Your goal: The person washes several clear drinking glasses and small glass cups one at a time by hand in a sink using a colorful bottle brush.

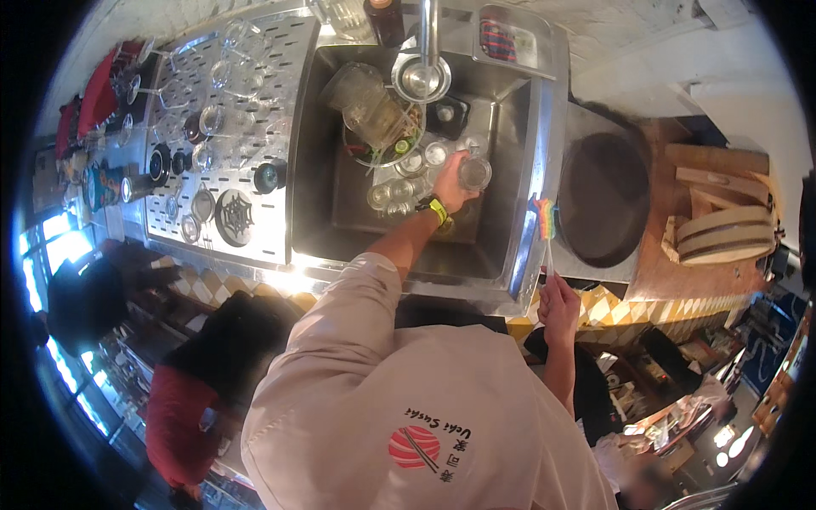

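My left hand (454, 185), with a yellow-green band at the wrist, reaches into the steel sink (354, 223) and grips a clear drinking glass (475, 173), its round end towards me. Several other glasses (401, 190) stand close together beside that hand. A clear bowl (357, 153) with food scraps and a large clear plastic container (373, 111) lie further back in the sink. My right hand (560, 303) is outside the sink by its front right corner, closed around the handle of a brush with rainbow-coloured bristles (546, 218).
Left of the sink, a slotted steel drainboard (274, 210) holds many upturned glasses. The faucet (430, 32) hangs over a metal strainer (421, 78). At right are a dark round tray (602, 197) and wooden tubs (727, 236). People (185, 414) stand behind me.
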`<control>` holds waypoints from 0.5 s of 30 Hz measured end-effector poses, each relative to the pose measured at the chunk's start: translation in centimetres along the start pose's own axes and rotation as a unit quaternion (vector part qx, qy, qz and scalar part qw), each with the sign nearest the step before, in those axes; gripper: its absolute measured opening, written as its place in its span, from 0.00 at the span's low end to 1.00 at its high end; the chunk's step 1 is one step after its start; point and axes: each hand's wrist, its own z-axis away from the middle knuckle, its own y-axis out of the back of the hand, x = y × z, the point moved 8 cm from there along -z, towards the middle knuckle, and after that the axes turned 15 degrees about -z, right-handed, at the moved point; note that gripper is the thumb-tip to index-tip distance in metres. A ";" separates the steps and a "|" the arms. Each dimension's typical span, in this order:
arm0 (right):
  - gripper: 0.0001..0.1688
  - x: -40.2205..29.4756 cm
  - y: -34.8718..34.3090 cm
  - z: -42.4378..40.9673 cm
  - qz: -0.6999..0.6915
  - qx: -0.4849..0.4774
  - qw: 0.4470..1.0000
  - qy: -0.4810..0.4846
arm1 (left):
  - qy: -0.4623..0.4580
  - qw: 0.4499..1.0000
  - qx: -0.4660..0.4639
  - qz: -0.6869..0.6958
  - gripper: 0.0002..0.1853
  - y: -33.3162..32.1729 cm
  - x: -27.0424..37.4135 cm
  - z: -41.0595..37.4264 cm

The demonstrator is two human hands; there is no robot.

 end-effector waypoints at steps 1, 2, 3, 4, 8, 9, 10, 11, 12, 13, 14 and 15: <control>0.17 -0.2 0.0 -0.1 0.008 0.000 1.000 -0.003 | 0.001 1.000 -0.007 0.002 0.46 -0.4 -0.5 0.0; 0.17 -0.3 -0.2 -0.3 0.008 -0.005 1.000 -0.009 | 0.003 1.000 -0.013 0.003 0.46 -0.8 -1.0 0.0; 0.17 -0.3 -0.3 -0.5 0.006 -0.011 1.000 -0.014 | 0.003 1.000 -0.020 0.004 0.46 -1.3 -1.5 0.1; 0.17 -0.3 -0.5 -0.8 0.004 -0.016 1.000 -0.019 | -0.018 1.000 -0.012 -0.005 0.47 -1.6 -1.7 0.2; 0.17 -0.7 -1.6 -1.9 0.018 -0.039 0.999 -0.025 | -0.034 0.999 -0.022 0.002 0.48 -3.2 -1.8 1.0; 0.17 -0.6 -1.8 -2.1 0.021 -0.042 0.999 -0.025 | -0.023 0.999 -0.037 0.014 0.48 -3.3 -1.5 1.2; 0.17 -0.6 -2.0 -2.4 0.024 -0.042 0.998 -0.027 | -0.050 0.999 -0.005 0.002 0.47 -2.5 -0.8 1.4; 0.17 -0.7 -2.5 -2.6 0.027 -0.042 0.998 -0.029 | -0.056 0.998 0.003 -0.015 0.47 -2.0 -0.5 1.4; 0.17 -0.8 -2.8 -2.7 0.028 -0.041 0.998 -0.031 | -0.062 0.997 0.008 -0.033 0.47 -1.4 -0.1 1.6; 0.17 -0.8 -3.0 -3.0 0.031 -0.049 0.998 -0.031 | -0.067 0.996 0.014 -0.050 0.47 -0.6 0.8 1.6; 0.17 -0.8 -3.1 -3.4 0.033 -0.056 0.997 -0.031 | 0.003 0.997 -0.039 -0.060 0.44 -0.4 0.4 1.9; 0.17 -0.7 -3.2 -3.5 0.032 -0.061 0.997 -0.031 | 0.071 0.990 -0.094 -0.071 0.41 0.9 1.0 2.2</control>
